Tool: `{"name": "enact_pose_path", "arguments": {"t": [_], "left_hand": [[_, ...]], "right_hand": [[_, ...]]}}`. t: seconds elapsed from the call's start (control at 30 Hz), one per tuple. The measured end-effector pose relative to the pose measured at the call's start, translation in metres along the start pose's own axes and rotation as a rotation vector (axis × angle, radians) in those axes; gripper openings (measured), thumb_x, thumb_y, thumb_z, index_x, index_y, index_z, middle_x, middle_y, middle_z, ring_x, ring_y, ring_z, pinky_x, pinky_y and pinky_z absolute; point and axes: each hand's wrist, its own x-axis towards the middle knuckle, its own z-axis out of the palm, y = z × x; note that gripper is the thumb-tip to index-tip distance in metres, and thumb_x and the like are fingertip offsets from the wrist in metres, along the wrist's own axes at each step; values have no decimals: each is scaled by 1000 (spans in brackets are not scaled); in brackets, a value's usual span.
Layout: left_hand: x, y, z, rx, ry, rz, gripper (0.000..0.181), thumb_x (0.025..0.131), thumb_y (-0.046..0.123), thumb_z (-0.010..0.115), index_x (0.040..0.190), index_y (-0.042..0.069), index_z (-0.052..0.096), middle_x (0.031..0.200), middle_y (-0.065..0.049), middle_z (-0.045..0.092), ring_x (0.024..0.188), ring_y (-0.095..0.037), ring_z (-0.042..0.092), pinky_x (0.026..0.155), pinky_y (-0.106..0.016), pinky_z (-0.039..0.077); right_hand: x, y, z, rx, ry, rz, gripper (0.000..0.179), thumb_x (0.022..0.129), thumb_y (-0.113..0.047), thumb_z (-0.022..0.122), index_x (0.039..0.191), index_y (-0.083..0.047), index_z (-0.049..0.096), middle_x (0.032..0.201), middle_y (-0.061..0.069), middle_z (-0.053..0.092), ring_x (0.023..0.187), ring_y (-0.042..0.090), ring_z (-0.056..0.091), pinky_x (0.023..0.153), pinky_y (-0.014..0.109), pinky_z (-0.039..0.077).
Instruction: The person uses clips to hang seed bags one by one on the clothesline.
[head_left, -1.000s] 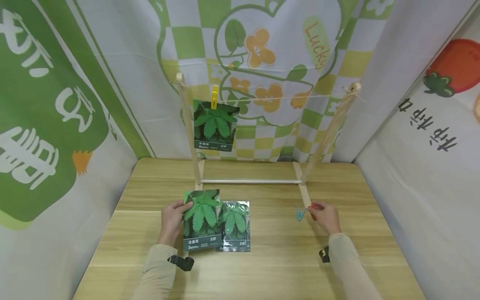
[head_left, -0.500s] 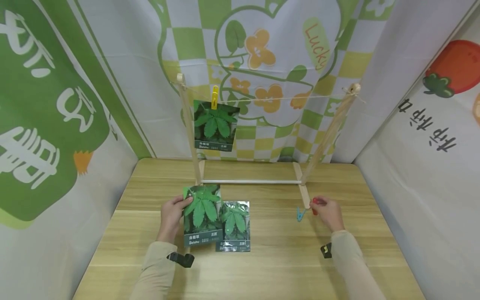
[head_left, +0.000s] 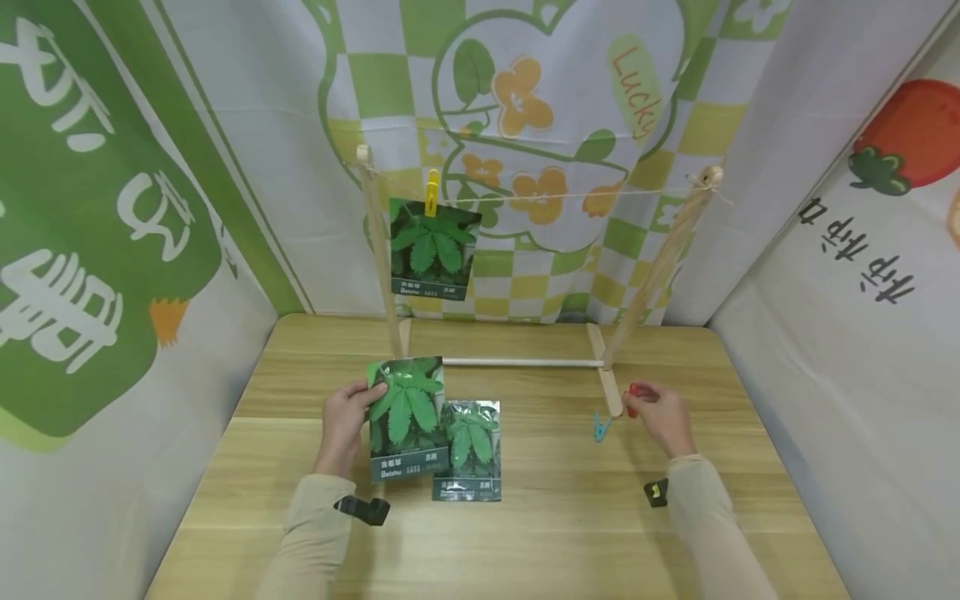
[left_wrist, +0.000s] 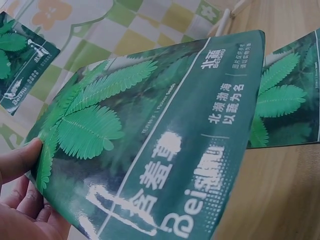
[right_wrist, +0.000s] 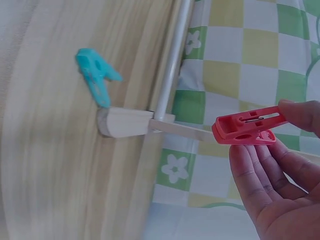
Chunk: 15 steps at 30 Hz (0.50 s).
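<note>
My left hand (head_left: 345,421) pinches a green seed packet (head_left: 407,417) by its left edge, thumb on the front and fingers behind. The packet is tilted and overlaps part of a second seed packet (head_left: 474,450) lying on the table. In the right wrist view my right hand (right_wrist: 285,185) holds a red clothespin (right_wrist: 247,127) between thumb and fingers. A blue clothespin (head_left: 601,427) lies on the table beside the foot of the wooden rack. From the string hangs a third seed packet (head_left: 431,254), held by a yellow clothespin (head_left: 432,193).
The wooden rack has a left post (head_left: 380,258) and a right post (head_left: 660,267). A string (head_left: 555,197) runs between their tops, and a white rod (head_left: 517,362) joins them low down. Patterned cloth (head_left: 525,100) hangs behind the wooden table (head_left: 555,533).
My left hand has raised its packet slightly toward the rack, uncovering more of the packet on the table. My right hand has lifted the red clothespin up and away from the blue one.
</note>
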Motion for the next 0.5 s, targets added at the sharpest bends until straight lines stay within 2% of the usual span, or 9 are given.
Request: {"name": "enact_pose_path", "arguments": {"t": [0.23, 0.33, 0.5], "left_hand": [[-3, 9, -1, -29, 7, 21, 28, 89, 24, 72, 104, 2, 62, 90, 8, 59, 80, -4, 57, 73, -20, 51], [-3, 12, -1, -45, 8, 29, 25, 89, 23, 72, 101, 3, 62, 89, 8, 59, 79, -4, 56, 73, -20, 51], [-1, 19, -1, -26, 7, 39, 31, 89, 25, 72, 108, 2, 62, 96, 6, 59, 83, -5, 57, 76, -20, 51]], "right_hand": [[0, -6, -7, -3, 36, -49, 38, 92, -16, 67, 124, 3, 61, 117, 23, 67, 104, 31, 64, 76, 14, 46], [0, -10, -10, 5, 53, -68, 37, 91, -15, 67, 123, 3, 62, 115, 23, 67, 103, 31, 64, 73, 10, 45], [-1, -16, -16, 30, 61, -96, 37, 92, -16, 67, 123, 3, 62, 116, 24, 67, 104, 32, 64, 72, 8, 45]]}}
